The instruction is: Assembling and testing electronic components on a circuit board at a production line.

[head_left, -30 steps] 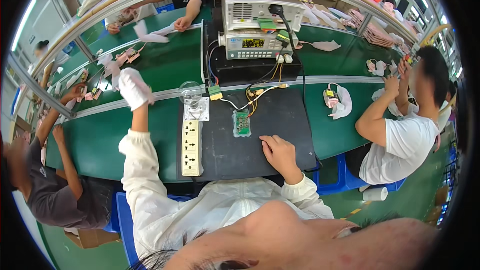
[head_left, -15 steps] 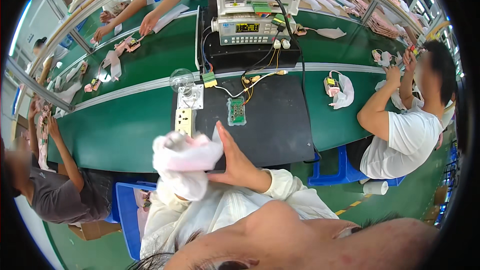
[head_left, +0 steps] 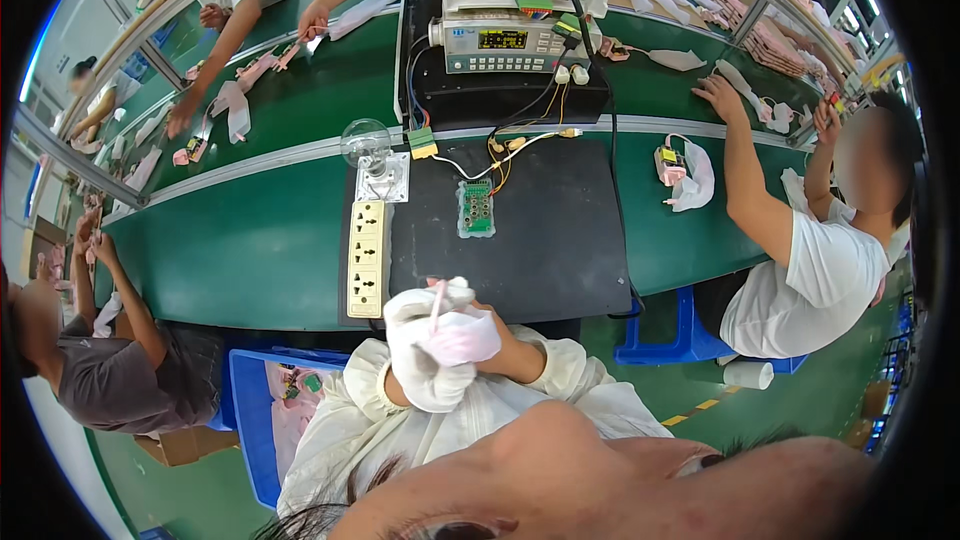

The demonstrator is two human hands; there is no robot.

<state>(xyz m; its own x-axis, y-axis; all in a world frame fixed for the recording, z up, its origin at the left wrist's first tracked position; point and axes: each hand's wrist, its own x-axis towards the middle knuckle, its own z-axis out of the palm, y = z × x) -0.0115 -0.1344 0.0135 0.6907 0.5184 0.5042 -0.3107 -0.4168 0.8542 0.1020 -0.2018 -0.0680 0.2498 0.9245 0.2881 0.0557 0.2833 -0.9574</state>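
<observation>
My left hand point(head_left: 418, 345), in a white glove, is closed on a pinkish-white wrapped bundle point(head_left: 468, 338) in front of my chest. A thin pink strip point(head_left: 437, 306) stands up from the bundle beside the gloved fingers. From the right, my bare right hand point(head_left: 508, 348) meets the bundle; its fingers are hidden behind it. Just beyond my hands are a cream power strip point(head_left: 366, 275) and a black mat point(head_left: 540, 275). On the mat lies a small green circuit board point(head_left: 477, 208) with wires running to it.
A clear bulb point(head_left: 366, 145) stands in a white socket behind the power strip. Stacked test instruments point(head_left: 510, 45) sit at the back. A pink-wrapped part point(head_left: 672, 166) with a white bag lies right. A blue bin point(head_left: 256, 420) stands lower left. Co-workers sit on both sides.
My left hand has moved right and toward my chest with the bundle, uncovering the power strip. My right hand, spread before, has come in against the bundle. The right-hand co-worker's arm has reached forward.
</observation>
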